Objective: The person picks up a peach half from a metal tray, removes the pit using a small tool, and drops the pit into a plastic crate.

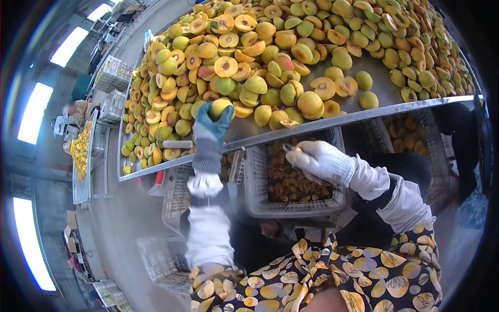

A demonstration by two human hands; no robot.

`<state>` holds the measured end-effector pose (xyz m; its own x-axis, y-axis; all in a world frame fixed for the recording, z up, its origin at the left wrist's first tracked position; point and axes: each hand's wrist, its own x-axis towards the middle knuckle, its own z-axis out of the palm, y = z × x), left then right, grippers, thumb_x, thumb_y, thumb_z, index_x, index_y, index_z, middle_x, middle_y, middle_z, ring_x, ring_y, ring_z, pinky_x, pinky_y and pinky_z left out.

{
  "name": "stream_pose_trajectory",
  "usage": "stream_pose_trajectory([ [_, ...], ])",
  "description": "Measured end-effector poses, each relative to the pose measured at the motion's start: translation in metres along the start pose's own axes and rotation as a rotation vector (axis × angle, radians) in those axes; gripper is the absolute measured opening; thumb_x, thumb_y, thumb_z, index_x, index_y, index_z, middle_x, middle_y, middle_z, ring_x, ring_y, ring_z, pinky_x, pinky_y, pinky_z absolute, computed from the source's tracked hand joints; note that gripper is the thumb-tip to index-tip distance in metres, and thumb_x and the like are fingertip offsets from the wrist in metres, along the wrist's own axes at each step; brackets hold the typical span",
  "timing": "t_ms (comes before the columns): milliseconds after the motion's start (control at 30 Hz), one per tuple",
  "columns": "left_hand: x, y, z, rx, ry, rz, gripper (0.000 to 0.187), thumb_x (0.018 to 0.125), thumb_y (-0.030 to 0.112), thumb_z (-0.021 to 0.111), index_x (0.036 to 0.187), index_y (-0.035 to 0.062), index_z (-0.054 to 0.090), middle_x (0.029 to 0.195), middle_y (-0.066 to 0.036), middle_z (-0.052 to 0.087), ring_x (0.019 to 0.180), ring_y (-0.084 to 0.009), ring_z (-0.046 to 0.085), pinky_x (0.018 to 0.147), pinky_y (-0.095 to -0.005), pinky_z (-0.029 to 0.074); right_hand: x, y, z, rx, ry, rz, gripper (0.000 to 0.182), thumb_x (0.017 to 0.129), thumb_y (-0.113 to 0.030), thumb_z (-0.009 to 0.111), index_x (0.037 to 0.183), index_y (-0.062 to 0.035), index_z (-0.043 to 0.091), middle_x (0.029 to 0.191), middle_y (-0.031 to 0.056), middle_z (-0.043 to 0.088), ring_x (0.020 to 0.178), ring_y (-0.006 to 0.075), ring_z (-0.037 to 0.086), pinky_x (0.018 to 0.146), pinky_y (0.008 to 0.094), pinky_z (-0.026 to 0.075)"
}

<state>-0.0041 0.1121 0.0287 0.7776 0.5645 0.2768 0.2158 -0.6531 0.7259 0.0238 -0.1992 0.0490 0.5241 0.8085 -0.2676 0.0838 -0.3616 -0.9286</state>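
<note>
My left hand (214, 125), in a teal rubber glove, is closed around a yellow peach half (220, 107) at the near side of the heap. Around it lie many halved peaches (225, 66), several with the cut face and brown pit showing, piled on a metal-edged table (306, 126). My right hand (323, 160), in a white knit glove, is closed on a small tool with a metal loop tip (287, 147). It hovers over a white plastic crate (340, 200) holding brown pits and scraps (296, 182). The tool's handle is hidden in the glove.
A pale handle-like piece (178, 144) lies among the peaches at left. More crates (174, 200) stand below the table's left part, and another at right holds peach halves (408, 136). Farther left, a person (82, 112) is at a second fruit table (80, 151).
</note>
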Motion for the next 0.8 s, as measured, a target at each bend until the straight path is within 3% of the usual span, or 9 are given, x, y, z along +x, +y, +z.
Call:
stream_pose_trajectory([
  [67,-0.046,0.013,-0.011,-0.860,-0.317,-0.319,0.040,0.094,0.031,0.068,0.125,0.0068,0.062,0.099,-0.008,0.069,0.070,-0.0141,0.062,0.058,-0.0241,0.048,-0.003,-0.020,-0.004,0.368,-0.077,0.130,0.047,0.103,-0.047,0.048,0.102,-0.0019,0.062,0.059,0.0047,0.059,0.040,0.0107,0.052,0.034,0.0245,0.037],
  [100,-0.073,0.031,0.008,-1.236,-0.262,-0.345,0.047,0.097,0.037,0.062,0.132,0.0055,0.058,0.117,-0.015,0.066,0.087,-0.0189,0.066,0.071,-0.0282,0.054,-0.002,-0.023,-0.004,0.385,-0.066,0.107,0.047,0.103,-0.047,0.048,0.100,-0.0016,0.061,0.060,0.0054,0.059,0.043,0.0131,0.055,0.038,0.0275,0.041],
  [200,-0.110,0.094,0.012,-1.596,-0.450,-0.572,0.051,0.103,0.044,0.050,0.133,0.0020,0.053,0.126,-0.015,0.062,0.103,-0.0233,0.064,0.085,-0.0320,0.055,0.002,-0.026,0.014,0.129,0.095,-0.131,0.045,0.102,-0.044,0.051,0.093,-0.0014,0.061,0.064,0.0114,0.063,0.057,0.0265,0.065,0.053,0.0390,0.051],
  [267,-0.110,0.086,0.022,-1.657,-0.443,-0.487,0.054,0.104,0.046,0.046,0.131,0.0008,0.054,0.124,-0.017,0.062,0.103,-0.0266,0.064,0.086,-0.0349,0.055,0.006,-0.017,0.024,-0.239,0.200,-0.217,0.040,0.099,-0.043,0.057,0.092,-0.0034,0.063,0.075,0.0220,0.067,0.075,0.0409,0.068,0.066,0.0472,0.053],
  [533,-0.110,0.066,0.038,-1.569,-0.281,-0.554,0.057,0.105,0.050,0.041,0.123,-0.0014,0.058,0.111,-0.016,0.068,0.092,-0.0255,0.066,0.084,-0.0364,0.056,0.006,-0.017,0.025,-0.303,0.283,-0.259,0.036,0.099,-0.038,0.060,0.090,-0.0034,0.065,0.072,0.0207,0.064,0.072,0.0416,0.066,0.064,0.0463,0.051],
  [600,-0.117,0.051,0.056,-1.171,-0.244,-0.228,0.054,0.107,0.047,0.041,0.123,-0.0017,0.057,0.112,-0.015,0.067,0.093,-0.0239,0.066,0.085,-0.0352,0.056,0.009,-0.013,0.025,-0.325,0.313,-0.267,0.037,0.099,-0.038,0.059,0.090,-0.0033,0.065,0.071,0.0209,0.064,0.072,0.0420,0.065,0.063,0.0469,0.051],
  [667,-0.119,0.060,0.055,-1.144,-0.224,-0.165,0.051,0.108,0.044,0.041,0.122,-0.0020,0.058,0.110,-0.014,0.066,0.095,-0.0224,0.066,0.086,-0.0339,0.055,0.009,-0.012,0.025,-0.358,0.322,-0.244,0.037,0.100,-0.038,0.058,0.090,-0.0031,0.065,0.072,0.0212,0.064,0.073,0.0421,0.065,0.063,0.0473,0.051],
  [733,-0.122,0.072,0.049,-1.496,-0.220,-0.362,0.047,0.109,0.040,0.042,0.120,-0.0020,0.058,0.108,-0.013,0.066,0.096,-0.0208,0.065,0.086,-0.0325,0.055,0.009,-0.012,0.024,-0.370,0.319,-0.222,0.038,0.100,-0.039,0.056,0.090,-0.0032,0.065,0.072,0.0214,0.064,0.073,0.0422,0.065,0.063,0.0477,0.051],
  [800,-0.126,0.068,0.062,-1.036,-0.018,-0.057,0.045,0.109,0.039,0.042,0.118,-0.0017,0.059,0.104,-0.012,0.066,0.092,-0.0193,0.065,0.083,-0.0314,0.055,0.009,-0.012,0.025,-0.371,0.315,-0.212,0.038,0.101,-0.038,0.056,0.090,-0.0030,0.064,0.072,0.0219,0.064,0.074,0.0428,0.065,0.064,0.0483,0.051],
])
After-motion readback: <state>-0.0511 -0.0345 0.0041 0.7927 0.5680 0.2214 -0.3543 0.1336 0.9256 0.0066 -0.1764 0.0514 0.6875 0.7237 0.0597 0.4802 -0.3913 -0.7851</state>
